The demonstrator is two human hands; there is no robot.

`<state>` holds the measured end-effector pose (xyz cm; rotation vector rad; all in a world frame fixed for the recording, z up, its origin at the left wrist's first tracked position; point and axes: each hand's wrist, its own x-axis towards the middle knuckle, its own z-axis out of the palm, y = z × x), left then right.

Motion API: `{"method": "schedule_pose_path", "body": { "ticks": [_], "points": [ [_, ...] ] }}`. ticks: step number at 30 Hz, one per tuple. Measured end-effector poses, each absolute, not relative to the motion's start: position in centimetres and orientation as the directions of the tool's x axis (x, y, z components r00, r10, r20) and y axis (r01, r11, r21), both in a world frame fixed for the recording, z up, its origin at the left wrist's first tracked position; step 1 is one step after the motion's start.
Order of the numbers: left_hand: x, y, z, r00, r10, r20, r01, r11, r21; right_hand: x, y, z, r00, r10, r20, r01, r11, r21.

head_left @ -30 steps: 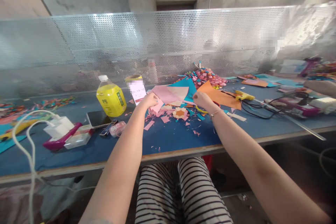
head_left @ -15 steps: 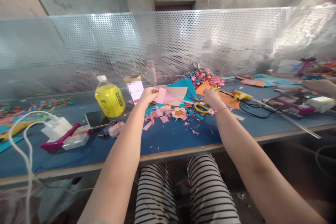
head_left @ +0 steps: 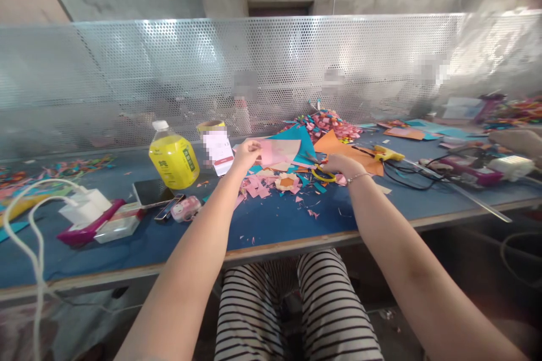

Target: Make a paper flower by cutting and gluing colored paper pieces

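Observation:
My left hand (head_left: 248, 152) is raised a little above the blue table (head_left: 271, 223), fingers pinched on a pink paper piece (head_left: 271, 152). My right hand (head_left: 342, 164) rests low on the table with its fingers curled on the yellow-handled scissors (head_left: 322, 175). Between the hands lie a small orange-and-cream paper flower (head_left: 287, 182) and pink paper scraps (head_left: 256, 187). Teal paper (head_left: 298, 138) and orange paper (head_left: 358, 153) lie just behind them.
A yellow drink bottle (head_left: 173, 158), a phone (head_left: 150, 193) and a small tape dispenser (head_left: 186, 208) stand left of my hands. A yellow glue gun (head_left: 387, 153) with cables lies right. A perforated metal screen (head_left: 271, 67) backs the table. Another person's hand (head_left: 519, 140) shows at far right.
My left hand lifted the pink paper off the table. My right hand moved up toward the orange sheet, then came down onto the scissors.

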<state>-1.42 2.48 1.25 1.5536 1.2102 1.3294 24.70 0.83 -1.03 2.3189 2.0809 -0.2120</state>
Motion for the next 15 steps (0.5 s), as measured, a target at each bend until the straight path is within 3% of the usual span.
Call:
{"method": "schedule_pose_path", "body": {
  "ticks": [7,15],
  "points": [
    [-1.15,2.67,0.63,-0.017,0.944,0.329,0.280,-0.312,0.908,24.37,0.27,-0.89,0.104,0.983,-0.154,0.981,-0.127,-0.148],
    [-0.41,2.14,0.65,-0.005,0.964,0.264,0.116,-0.262,0.958,24.35,0.37,-0.90,0.159,0.976,-0.149,0.976,-0.178,-0.129]
  ]
}}
